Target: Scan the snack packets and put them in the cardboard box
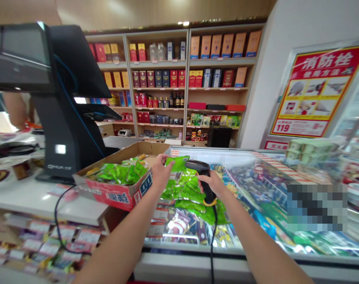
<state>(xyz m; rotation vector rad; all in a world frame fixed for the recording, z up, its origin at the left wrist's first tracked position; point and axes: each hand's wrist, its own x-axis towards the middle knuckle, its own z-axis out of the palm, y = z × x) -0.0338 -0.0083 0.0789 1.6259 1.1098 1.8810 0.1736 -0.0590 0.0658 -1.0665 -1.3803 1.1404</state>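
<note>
My left hand [161, 173] pinches a green snack packet [177, 162] and holds it up above a pile of green packets [187, 193] lying on the glass lid of a chest freezer [256, 165]. My right hand [214, 184] grips the handle of a black barcode scanner [201, 169], whose head points at the held packet. The scanner's cable [212, 240] hangs down toward me. Left of my left hand stands an open cardboard box [120, 193] with several more green packets [117, 173] in it.
A black checkout terminal [64, 102] with two screens stands on the white counter [37, 197] at left. Another person's arm [16, 108] shows behind it. Shelves of boxed goods and bottles [173, 83] fill the back wall. Stacked cups [309, 152] sit at right.
</note>
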